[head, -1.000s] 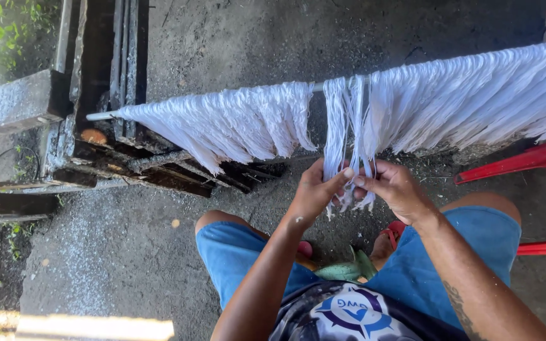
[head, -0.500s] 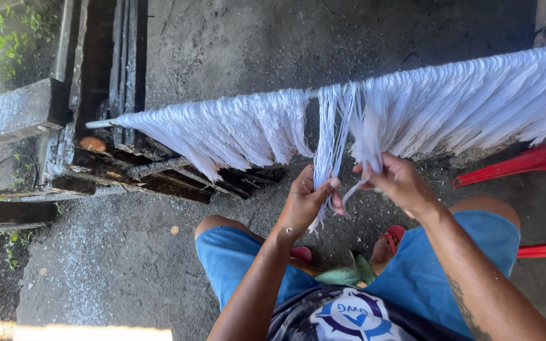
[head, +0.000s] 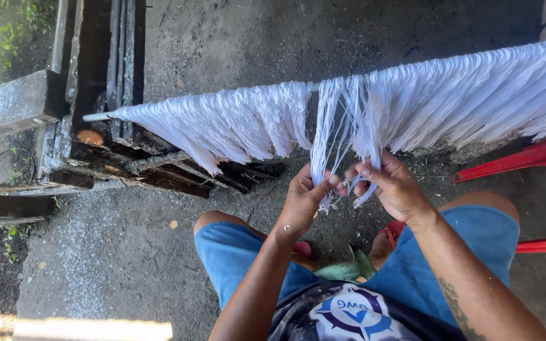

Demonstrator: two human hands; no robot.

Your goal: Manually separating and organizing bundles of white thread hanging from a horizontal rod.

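White fibre strands (head: 235,123) hang in a long fringe from a thin horizontal rod (head: 96,117) that runs across the view. In the middle, a thin bunch of strands (head: 330,120) is parted from the rest. My left hand (head: 304,202) pinches the lower ends of that bunch between thumb and fingers. My right hand (head: 393,186) grips neighbouring strand ends just to the right, fingertips almost touching the left hand. Both hands are below the rod, above my knees in blue shorts (head: 229,252).
Dark weathered wooden planks and beams (head: 115,76) lie at the left behind the fringe. A red plastic chair (head: 526,161) stands at the right. Green and red sandals (head: 349,268) sit by my feet on the grey concrete floor (head: 109,252). Weeds grow at the far left.
The hands have dropped slightly lower along the strands, and the thin bunch now hangs more clearly apart from the fringe. The view has shifted a little.
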